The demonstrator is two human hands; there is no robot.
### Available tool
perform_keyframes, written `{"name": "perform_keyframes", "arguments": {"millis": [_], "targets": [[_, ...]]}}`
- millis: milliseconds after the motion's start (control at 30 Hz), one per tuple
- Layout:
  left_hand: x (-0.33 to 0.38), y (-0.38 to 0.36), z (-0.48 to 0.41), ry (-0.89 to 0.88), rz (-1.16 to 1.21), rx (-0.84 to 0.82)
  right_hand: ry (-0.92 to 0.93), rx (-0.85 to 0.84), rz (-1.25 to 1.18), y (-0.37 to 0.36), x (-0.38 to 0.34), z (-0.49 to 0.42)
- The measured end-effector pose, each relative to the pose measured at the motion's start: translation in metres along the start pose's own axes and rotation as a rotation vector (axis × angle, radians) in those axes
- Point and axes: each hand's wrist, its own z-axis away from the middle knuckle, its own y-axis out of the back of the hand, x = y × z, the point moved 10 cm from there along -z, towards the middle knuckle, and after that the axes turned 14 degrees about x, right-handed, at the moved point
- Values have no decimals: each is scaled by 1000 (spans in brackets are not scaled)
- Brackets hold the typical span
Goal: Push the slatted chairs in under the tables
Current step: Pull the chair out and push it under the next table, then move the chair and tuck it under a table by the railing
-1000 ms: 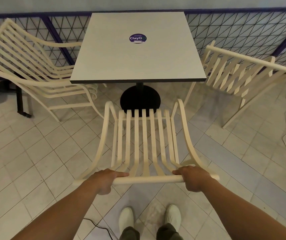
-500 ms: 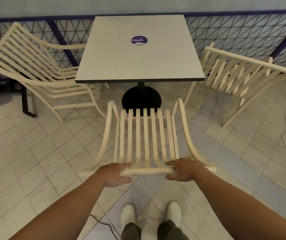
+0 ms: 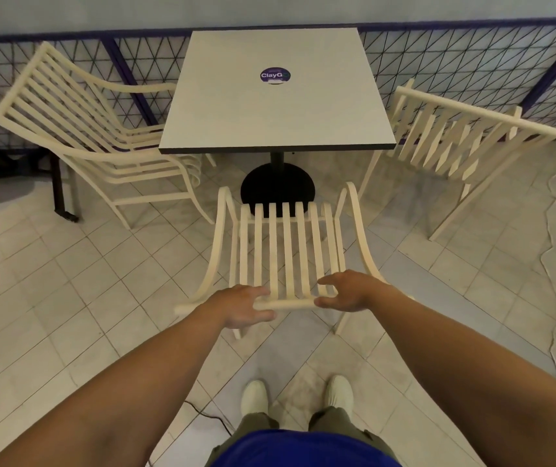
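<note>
A cream slatted chair (image 3: 286,251) stands in front of me, facing the square grey table (image 3: 269,112), its seat front near the black pedestal base (image 3: 276,187). My left hand (image 3: 244,306) lies at the chair's top rail (image 3: 286,304) with fingers above and thumb below, loosened. My right hand (image 3: 345,293) is at the rail's right end, fingers spread and lifted off the slats. Two more slatted chairs stand pulled out: one left of the table (image 3: 84,143), one right of it (image 3: 455,139).
A purple-framed mesh fence (image 3: 455,59) runs behind the table. A dark metal leg (image 3: 59,187) stands on the tiles at the left. A thin cable (image 3: 553,264) trails along the floor at the right. My white shoes (image 3: 296,396) are on tiled floor behind the chair.
The chair has slid forward toward the table. Both hands moved inward along the top rail and their grip has loosened, the fingers opening.
</note>
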Motion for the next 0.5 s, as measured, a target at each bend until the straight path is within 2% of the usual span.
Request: {"name": "perform_keyframes", "arguments": {"millis": [300,500], "targets": [[35,6,-19,-188,-115,-46,-177,97,-102,7,20,30],[104,1,-27,-395,-222,-83,-372,194,-218,0,70,92]]}}
